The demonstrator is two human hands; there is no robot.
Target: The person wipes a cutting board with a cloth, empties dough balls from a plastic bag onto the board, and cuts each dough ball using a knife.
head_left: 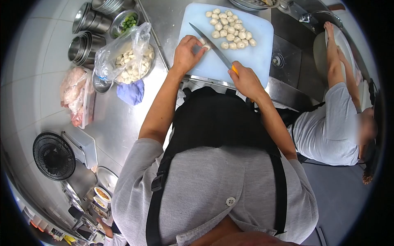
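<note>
My right hand [246, 82] is closed round the yellow handle of a long kitchen knife [212, 46]. The blade slants up and left over a pale blue cutting board [250, 67]. Fingertips of my left hand [188, 52] pinch a small pale ball, which looks like a fish ball [206, 47], on the board just left of the blade. Several more fish balls [230, 28] lie loosely grouped on the upper part of the board, right of the knife. Part of the pinched ball is hidden by my fingers.
A clear plastic bag [123, 53] of pale pieces, a bowl of green limes [129, 22], stacked metal pots [84, 47] and a purple cloth [131, 92] stand left. A metal sink [287, 61] adjoins the board's right side. Another person [328, 127] works at a large basin [347, 45].
</note>
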